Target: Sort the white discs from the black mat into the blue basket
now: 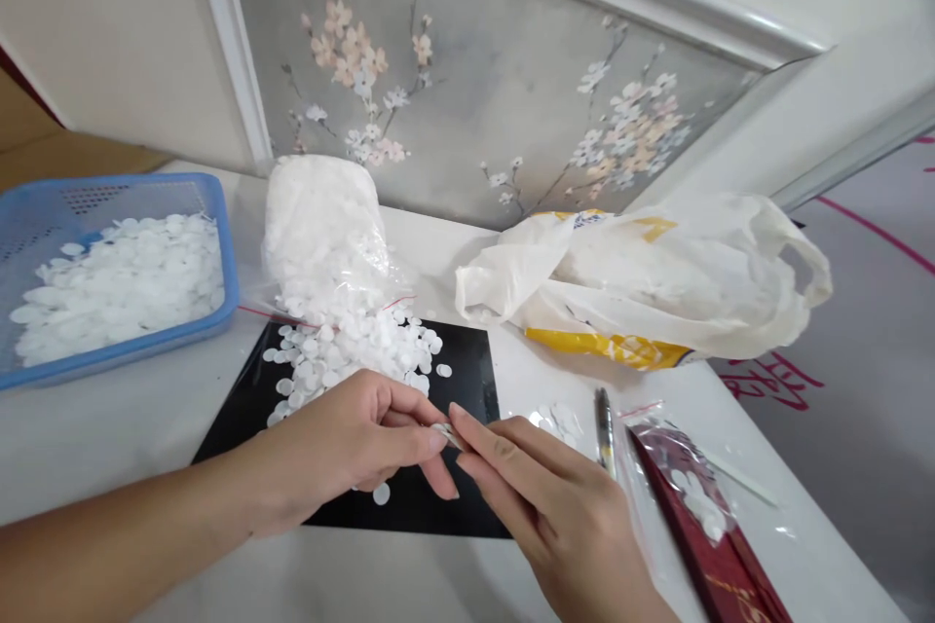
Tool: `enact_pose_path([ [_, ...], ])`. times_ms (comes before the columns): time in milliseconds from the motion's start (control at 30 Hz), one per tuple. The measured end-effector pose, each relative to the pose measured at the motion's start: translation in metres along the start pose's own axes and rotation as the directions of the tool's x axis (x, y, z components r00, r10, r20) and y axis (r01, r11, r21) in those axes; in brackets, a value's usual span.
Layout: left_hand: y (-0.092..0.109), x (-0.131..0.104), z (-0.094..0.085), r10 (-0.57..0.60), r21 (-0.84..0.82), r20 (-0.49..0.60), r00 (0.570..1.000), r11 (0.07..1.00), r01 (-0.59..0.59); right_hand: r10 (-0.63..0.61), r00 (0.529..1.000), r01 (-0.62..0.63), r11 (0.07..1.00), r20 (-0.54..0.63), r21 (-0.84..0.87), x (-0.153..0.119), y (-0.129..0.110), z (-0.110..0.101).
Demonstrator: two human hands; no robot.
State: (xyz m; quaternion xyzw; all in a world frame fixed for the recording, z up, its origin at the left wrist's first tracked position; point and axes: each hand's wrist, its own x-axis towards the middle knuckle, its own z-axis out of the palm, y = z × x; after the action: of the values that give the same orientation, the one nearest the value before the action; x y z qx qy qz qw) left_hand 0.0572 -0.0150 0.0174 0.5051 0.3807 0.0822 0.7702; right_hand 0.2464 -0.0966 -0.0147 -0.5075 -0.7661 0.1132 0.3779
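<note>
My left hand (376, 433) and my right hand (537, 482) meet above a black sheet (471, 380). Between the thumb and fingers of my left hand is a small stack of white discs (447, 432). The fingertips of my right hand press on the other side of the same stack. How many discs are in it is hard to make out. A heap of loose white discs (343, 355) spreads over the sheet behind my left hand. One single disc (381, 494) lies below that hand.
A clear bag (325, 219) full of discs spills onto the sheet. At left stands a blue basket (230, 273) of discs. To the right are a white and yellow plastic bag (657, 282), a pen (604, 423), a small disc pile (559, 421), and a dark red packet (693, 531).
</note>
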Motion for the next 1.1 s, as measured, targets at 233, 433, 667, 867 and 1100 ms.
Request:
enact_pose_path([
  [233, -0.0005, -0.0009, -0.0001, 0.007, -0.029, 0.018, 1.000, 1.000, -0.006, -0.009, 1.000, 0.009, 1.000, -0.005, 0.011, 0.0009, -0.0032, 0.0017],
  [433, -0.0037, -0.0007, 0.0008, 0.014, -0.014, 0.009, 1.000, 1.000, -0.014, -0.006, 1.000, 0.005, 1.000, -0.028, -0.018, 0.0008, -0.0068, 0.0025],
  [667, -0.0042, -0.0004, 0.0008, 0.019, 0.004, 0.005, 1.000, 1.000, -0.019, -0.002, 0.999, 0.001, 1.000, -0.045, -0.026, 0.0004, -0.0075, 0.0028],
  [867, -0.0047, -0.0004, 0.0006, 0.022, -0.011, 0.011, 1.000, 1.000, -0.022, 0.004, 0.999, -0.006, 0.999, -0.046, -0.033, -0.0004, -0.0084, 0.0025],
  [1100, -0.0030, -0.0028, 0.0003, 0.005, 0.026, 0.005, 1.000, 1.000, -0.006, 0.002, 0.999, -0.004, 0.999, -0.034, -0.042, -0.0015, -0.0076, 0.0035],
])
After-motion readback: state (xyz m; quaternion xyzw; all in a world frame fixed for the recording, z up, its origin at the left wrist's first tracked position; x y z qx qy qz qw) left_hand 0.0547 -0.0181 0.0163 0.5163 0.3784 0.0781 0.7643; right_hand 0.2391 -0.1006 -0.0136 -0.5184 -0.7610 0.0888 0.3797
